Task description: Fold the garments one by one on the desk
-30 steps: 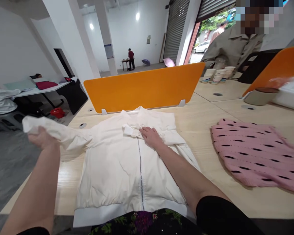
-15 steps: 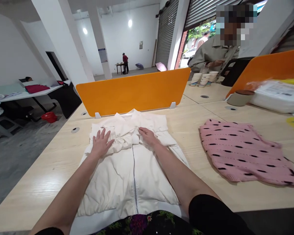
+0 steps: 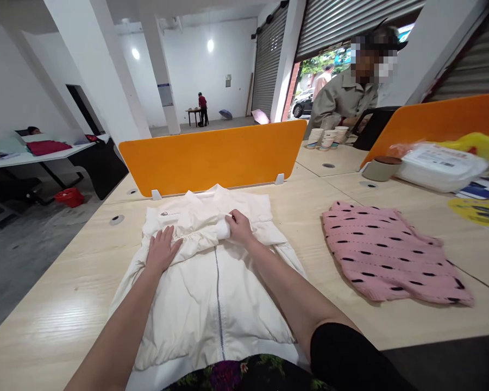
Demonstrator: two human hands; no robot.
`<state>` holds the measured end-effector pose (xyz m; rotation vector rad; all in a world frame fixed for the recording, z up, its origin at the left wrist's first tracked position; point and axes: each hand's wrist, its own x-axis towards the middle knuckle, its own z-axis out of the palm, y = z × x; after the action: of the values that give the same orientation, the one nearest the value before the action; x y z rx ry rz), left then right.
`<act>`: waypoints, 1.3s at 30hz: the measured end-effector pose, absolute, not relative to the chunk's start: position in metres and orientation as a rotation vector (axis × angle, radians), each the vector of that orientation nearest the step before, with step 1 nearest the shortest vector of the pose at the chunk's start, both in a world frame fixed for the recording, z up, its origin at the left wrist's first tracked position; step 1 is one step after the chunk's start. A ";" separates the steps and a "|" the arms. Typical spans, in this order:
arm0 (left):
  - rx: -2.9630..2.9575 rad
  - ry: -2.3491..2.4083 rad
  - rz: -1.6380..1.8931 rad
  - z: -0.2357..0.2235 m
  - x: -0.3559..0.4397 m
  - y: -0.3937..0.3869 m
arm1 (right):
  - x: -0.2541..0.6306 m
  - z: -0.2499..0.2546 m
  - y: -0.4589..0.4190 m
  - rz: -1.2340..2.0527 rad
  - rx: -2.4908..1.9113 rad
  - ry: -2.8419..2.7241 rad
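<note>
A white zip-up jacket (image 3: 212,293) lies front-up on the pale wooden table (image 3: 61,320), its collar toward the orange divider (image 3: 212,155). Both sleeves are folded across the chest. My left hand (image 3: 161,251) lies flat on the folded left sleeve, fingers stretched out. My right hand (image 3: 239,226) rests at the top of the zip, its fingers curled round the white cuff (image 3: 223,230) of that sleeve.
A pink knit sweater with black dashes (image 3: 387,252) lies on the table to the right. Behind it stand a grey bowl (image 3: 378,168), a white plastic box (image 3: 440,165) and a second orange divider (image 3: 436,122). A person in a grey jacket (image 3: 338,100) handles stacked cups (image 3: 326,138).
My left hand carried the left sleeve in from the far left and laid it across the chest, and now presses it flat. My right hand closed on the cuff.
</note>
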<state>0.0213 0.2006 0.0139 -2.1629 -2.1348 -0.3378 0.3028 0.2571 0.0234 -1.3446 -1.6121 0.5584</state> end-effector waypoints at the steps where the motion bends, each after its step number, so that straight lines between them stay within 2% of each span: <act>1: -2.172 -2.127 -0.333 0.015 0.023 0.199 | 0.304 0.022 0.259 0.529 -1.445 -1.634; 6: -2.192 -2.088 -0.366 0.038 0.038 0.195 | 0.306 0.017 0.257 0.451 -1.579 -1.649; 9: -2.191 -1.912 -0.456 0.052 0.054 0.202 | 0.303 0.024 0.246 0.190 -1.467 -1.678; 12: -2.293 -1.804 -0.422 0.048 0.072 0.213 | 0.297 0.027 0.236 -0.004 -1.337 -1.891; 17: -2.381 -1.958 -0.193 0.017 0.089 0.224 | 0.286 0.014 0.234 0.244 -1.467 -2.346; 20: -2.363 -1.976 -0.165 0.010 0.089 0.224 | 0.285 0.013 0.234 0.255 -1.488 -2.337; 25: -2.365 -1.989 -0.168 0.014 0.086 0.221 | 0.284 0.023 0.227 0.013 -1.351 -2.246; 30: -2.373 -1.996 -0.176 0.013 0.086 0.222 | 0.281 0.013 0.229 0.254 -1.395 -2.425; 39: -2.372 -2.032 -0.267 0.012 0.089 0.219 | 0.281 0.008 0.235 0.297 -1.353 -2.330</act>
<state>0.0895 0.2195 0.0118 -2.3720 -2.0323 -0.2668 0.2810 0.2348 0.0082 -1.3528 -2.3305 0.2970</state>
